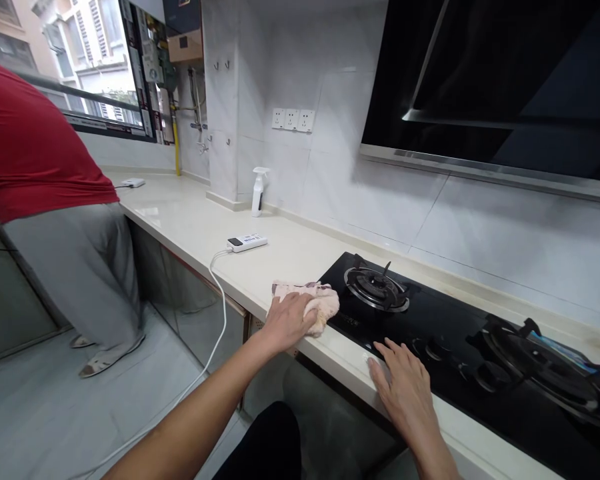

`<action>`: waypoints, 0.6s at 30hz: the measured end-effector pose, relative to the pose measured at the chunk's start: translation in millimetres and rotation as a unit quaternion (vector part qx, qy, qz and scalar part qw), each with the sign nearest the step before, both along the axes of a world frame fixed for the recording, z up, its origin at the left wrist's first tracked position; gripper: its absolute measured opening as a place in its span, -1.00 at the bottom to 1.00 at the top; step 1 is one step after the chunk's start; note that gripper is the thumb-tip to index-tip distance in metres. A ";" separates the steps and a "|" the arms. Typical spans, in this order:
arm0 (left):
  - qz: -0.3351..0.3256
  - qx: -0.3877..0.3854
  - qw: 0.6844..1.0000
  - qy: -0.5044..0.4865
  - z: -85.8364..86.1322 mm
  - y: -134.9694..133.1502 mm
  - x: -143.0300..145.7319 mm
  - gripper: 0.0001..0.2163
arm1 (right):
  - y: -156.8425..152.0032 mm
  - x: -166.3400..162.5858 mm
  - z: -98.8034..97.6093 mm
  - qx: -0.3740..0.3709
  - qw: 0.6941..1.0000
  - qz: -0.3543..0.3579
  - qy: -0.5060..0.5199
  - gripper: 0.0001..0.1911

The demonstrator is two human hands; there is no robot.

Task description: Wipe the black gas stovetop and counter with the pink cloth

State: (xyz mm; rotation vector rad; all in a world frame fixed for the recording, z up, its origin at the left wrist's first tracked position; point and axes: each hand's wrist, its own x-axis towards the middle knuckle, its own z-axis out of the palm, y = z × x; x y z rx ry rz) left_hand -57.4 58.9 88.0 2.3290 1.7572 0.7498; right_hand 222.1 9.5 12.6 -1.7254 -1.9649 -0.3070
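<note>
My left hand (290, 320) presses down on a pale pink cloth (326, 305), its fingers curled over the fabric at the left front corner of the gas stove. The cloth lies bunched, partly on the cream countertop (250, 283) and partly against the stove's edge. My right hand (405, 387) holds nothing. Its fingers are apart and rest at the front edge of the black glass gas stove (405, 327), left of the knobs (437, 348). The left burner (377, 287) stands just beyond my hands.
A white power bank (247, 243) lies on the counter, its white cable (224, 300) hanging over the front edge. Behind it stands a white spray bottle (258, 192). A person in a red top (40, 147) bends over at the left. A black range hood (500, 87) overhangs the stove.
</note>
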 end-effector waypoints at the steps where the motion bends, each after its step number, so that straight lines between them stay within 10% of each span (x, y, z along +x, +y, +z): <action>1: 0.013 -0.001 1.000 0.001 0.0 3.5 -0.1 -0.68 | -0.3 -0.1 -0.3 0.003 1.000 0.002 0.001 -0.37; 8: 0.023 0.022 0.999 0.018 -8.6 -16.3 19.1 -0.70 | 2.5 1.0 -4.0 0.024 0.998 0.018 0.060 -0.35; 18: -0.134 0.002 0.991 0.012 -12.5 -50.5 90.6 -0.68 | -10.4 12.6 18.8 0.067 0.925 0.071 0.367 -0.46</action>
